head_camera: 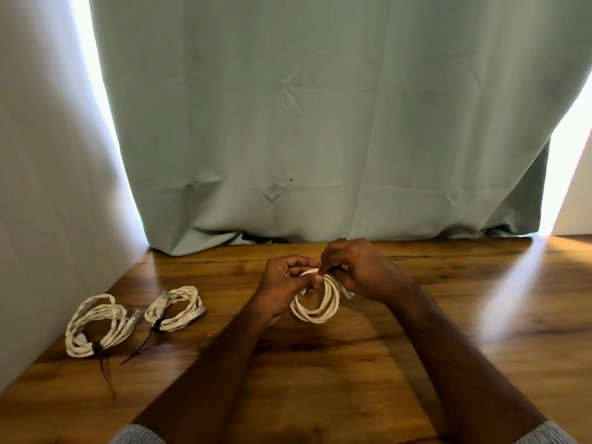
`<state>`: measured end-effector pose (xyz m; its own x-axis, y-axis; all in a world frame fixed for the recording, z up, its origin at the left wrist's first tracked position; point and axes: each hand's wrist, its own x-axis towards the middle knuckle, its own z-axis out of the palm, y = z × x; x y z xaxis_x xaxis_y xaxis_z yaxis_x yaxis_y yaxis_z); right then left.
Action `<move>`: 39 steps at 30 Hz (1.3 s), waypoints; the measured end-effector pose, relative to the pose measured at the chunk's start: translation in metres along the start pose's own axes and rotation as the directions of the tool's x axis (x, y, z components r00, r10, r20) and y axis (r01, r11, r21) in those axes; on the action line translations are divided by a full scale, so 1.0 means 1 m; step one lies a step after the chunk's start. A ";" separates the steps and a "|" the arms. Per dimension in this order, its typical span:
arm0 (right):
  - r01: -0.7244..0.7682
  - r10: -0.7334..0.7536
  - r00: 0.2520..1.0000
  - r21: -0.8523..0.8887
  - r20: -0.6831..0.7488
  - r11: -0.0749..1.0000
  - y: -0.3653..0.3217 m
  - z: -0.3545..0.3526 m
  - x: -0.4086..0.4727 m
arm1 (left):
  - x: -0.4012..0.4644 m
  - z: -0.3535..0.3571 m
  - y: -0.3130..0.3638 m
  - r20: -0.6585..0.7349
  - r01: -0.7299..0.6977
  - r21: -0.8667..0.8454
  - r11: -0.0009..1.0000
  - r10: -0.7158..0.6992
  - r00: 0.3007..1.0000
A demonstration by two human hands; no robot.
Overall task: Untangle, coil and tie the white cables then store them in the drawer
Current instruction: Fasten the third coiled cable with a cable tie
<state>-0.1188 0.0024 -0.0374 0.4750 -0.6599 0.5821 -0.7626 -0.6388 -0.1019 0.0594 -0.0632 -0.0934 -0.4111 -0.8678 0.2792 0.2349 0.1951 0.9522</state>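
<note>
A white cable coil (315,307) hangs between both hands above the wooden table (368,363). My left hand (285,282) grips the coil's upper left side, thumb across the loops. My right hand (358,272) pinches the coil's top from the right; a clear plug end sticks out below its fingers. Two more white cable coils lie on the table at the left: a larger one (96,325) and a smaller one (174,309), each bound with a dark tie whose tail trails toward me. No drawer is in view.
A pale green curtain (304,123) hangs behind the table's far edge. A white wall (41,203) borders the table on the left. Bright daylight falls across the table at the right.
</note>
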 end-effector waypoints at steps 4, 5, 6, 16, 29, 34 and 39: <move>-0.049 0.049 0.999 0.002 0.004 0.999 0.001 -0.002 -0.001 | 0.000 0.003 0.000 -0.001 -0.008 0.020 1.000 0.008 1.000; -0.068 0.068 0.998 0.008 0.000 0.998 0.002 -0.003 -0.002 | 0.000 0.004 0.000 0.003 -0.012 0.026 1.000 0.012 1.000; -0.085 0.085 0.996 0.013 -0.001 0.996 0.002 -0.004 -0.003 | 0.000 0.004 0.000 0.007 -0.016 0.030 0.999 0.016 1.000; -0.238 0.231 0.970 0.108 0.073 0.965 0.006 -0.012 -0.004 | -0.003 0.012 0.005 0.061 -0.035 0.130 0.991 0.027 0.998; -0.393 0.381 0.919 0.202 0.099 0.897 0.010 -0.006 -0.009 | -0.006 0.013 0.008 0.079 -0.090 0.130 0.987 0.081 0.994; -0.394 0.383 0.919 0.248 0.092 0.885 0.010 0.003 -0.007 | -0.005 0.011 0.005 0.071 -0.125 0.143 0.982 0.116 0.991; -0.379 0.405 0.914 0.408 0.024 0.830 0.015 0.014 -0.012 | -0.003 0.008 0.000 0.038 -0.144 0.119 0.982 0.140 0.989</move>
<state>-0.1296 -0.0049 -0.0576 0.1353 -0.8715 0.4713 -0.6341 -0.4417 -0.6347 0.0533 -0.0571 -0.0929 -0.4074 -0.8139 0.4143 0.1849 0.3708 0.9101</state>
